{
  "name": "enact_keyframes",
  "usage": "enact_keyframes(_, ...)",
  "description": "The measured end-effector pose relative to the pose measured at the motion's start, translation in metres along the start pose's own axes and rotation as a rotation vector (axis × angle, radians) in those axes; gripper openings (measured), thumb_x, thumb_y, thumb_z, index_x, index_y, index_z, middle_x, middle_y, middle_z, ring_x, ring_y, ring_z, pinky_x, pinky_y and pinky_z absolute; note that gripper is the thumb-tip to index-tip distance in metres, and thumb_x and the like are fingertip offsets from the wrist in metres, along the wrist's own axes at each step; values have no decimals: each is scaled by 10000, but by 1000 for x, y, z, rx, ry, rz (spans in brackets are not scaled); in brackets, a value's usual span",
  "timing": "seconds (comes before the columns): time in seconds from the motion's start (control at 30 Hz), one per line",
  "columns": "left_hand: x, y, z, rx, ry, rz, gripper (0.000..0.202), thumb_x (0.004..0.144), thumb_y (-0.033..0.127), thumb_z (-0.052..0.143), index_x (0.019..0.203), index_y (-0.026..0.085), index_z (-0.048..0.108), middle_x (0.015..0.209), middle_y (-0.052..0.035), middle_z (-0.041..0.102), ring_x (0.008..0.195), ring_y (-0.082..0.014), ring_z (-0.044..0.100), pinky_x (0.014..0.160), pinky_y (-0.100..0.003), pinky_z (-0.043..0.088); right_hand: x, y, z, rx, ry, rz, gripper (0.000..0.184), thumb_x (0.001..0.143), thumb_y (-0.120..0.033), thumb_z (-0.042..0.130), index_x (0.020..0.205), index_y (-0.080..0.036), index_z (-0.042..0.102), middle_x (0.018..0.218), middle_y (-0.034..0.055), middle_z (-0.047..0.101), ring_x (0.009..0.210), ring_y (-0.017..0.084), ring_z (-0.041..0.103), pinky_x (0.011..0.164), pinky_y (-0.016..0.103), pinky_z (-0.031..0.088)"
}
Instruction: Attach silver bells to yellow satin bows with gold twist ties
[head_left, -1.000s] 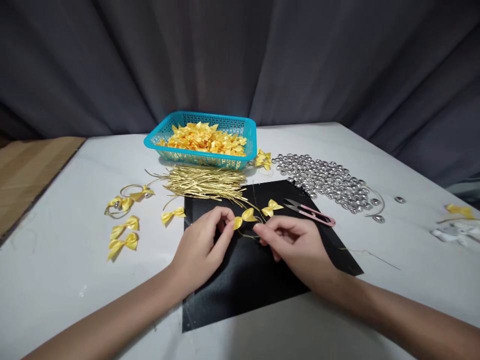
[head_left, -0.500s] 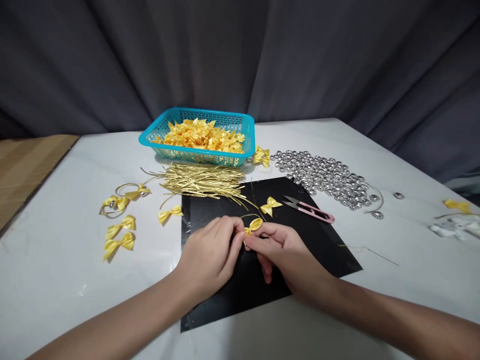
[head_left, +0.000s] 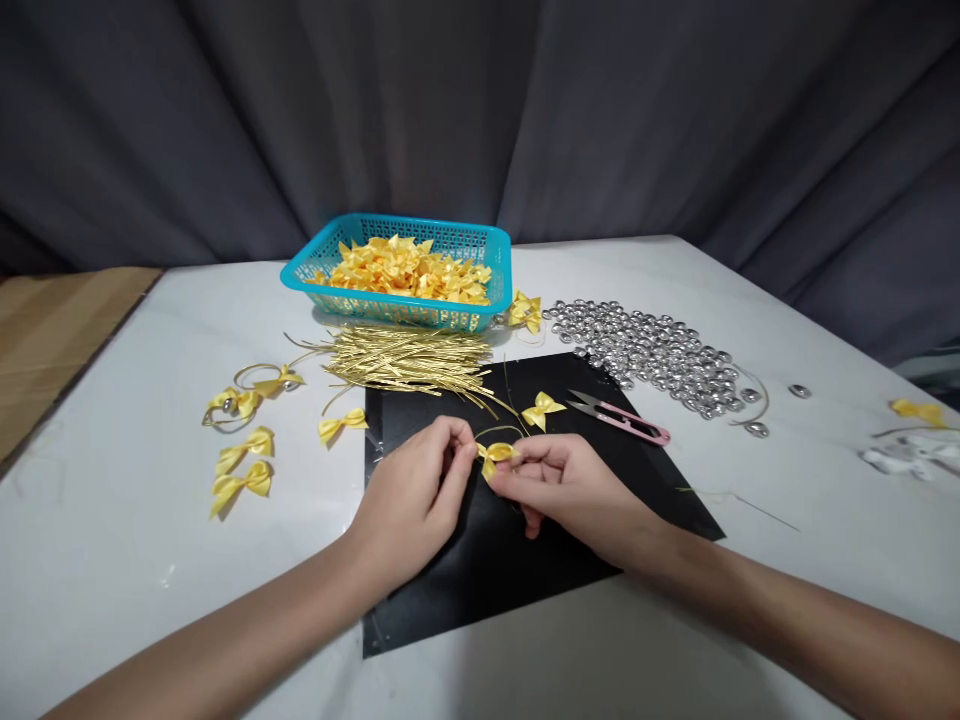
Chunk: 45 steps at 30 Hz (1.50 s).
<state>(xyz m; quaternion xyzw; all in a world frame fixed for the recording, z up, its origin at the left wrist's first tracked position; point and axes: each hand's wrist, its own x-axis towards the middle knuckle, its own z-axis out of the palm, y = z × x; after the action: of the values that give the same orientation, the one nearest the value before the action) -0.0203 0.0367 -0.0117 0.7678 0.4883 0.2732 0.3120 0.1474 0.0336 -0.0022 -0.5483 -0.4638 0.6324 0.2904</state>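
Over the black mat [head_left: 442,610], my right hand [head_left: 570,485] pinches a yellow ribbon bow [head_left: 495,457] between thumb and fingers. My left hand [head_left: 416,485] is closed at the bow's left edge, its thumb and forefinger pressed together on a thin gold cord [head_left: 499,430]. That cord arches behind the bow from one hand towards the other. How it passes through the bow is hidden by my fingers. Another yellow bow [head_left: 541,410] lies on the mat just beyond my right hand, beside pink-handled thread snips [head_left: 621,415].
A blue basket [head_left: 397,300] full of yellow bows stands at the back. Before it lies a pile of gold cords [head_left: 409,358]. Silver beads [head_left: 645,350] spread to the right. At left are loose bows [head_left: 244,485] and looped cords with bows and beads [head_left: 232,405].
My left hand has drawn slightly left and up, away from the bow's middle, and more of the bow shows. My right hand keeps its pinch on the bow.
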Motion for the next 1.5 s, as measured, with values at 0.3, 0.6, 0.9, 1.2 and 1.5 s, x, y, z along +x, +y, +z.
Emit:
enact_keyframes(0.3,3,1,-5,-322,-85,-45,119,906,285,440,843,201,494,736,19,531,654,-114,504,560,-233,394,5,-3,-10,-62,115,-221,391,644,-474,720,817,-135,634,549,-27,571,399,60,492,431,196,418)
enact_keyframes(0.6,7,-4,2,-576,-59,-157,150,800,258,612,911,183,544,862,-10,598,803,-115,584,675,-223,480,6,1,-6,-33,105,-195,391,650,-506,708,762,-143,615,462,-54,515,374,54,467,417,180,392)
enact_keyframes(0.9,10,-3,-1,-708,-132,-239,183,734,208,660,884,163,566,746,12,577,698,-97,560,601,-204,445,4,-3,-5,-4,6,-131,436,658,-540,684,805,-140,592,406,-71,487,362,56,436,415,182,402)
enact_keyframes(1.2,11,-1,-4,-712,-149,-231,207,763,238,629,947,145,611,830,-31,625,770,-125,574,697,-244,479,5,1,-6,-61,-16,-187,322,666,-426,725,733,-137,600,452,-71,474,376,43,438,400,165,412)
enact_keyframes(1.5,15,2,-10,-753,-110,-322,73,736,186,649,772,149,597,679,27,579,628,-88,529,615,-209,441,1,-4,-4,-57,-25,-157,358,672,-476,693,652,-138,578,415,-74,449,355,37,411,385,162,382)
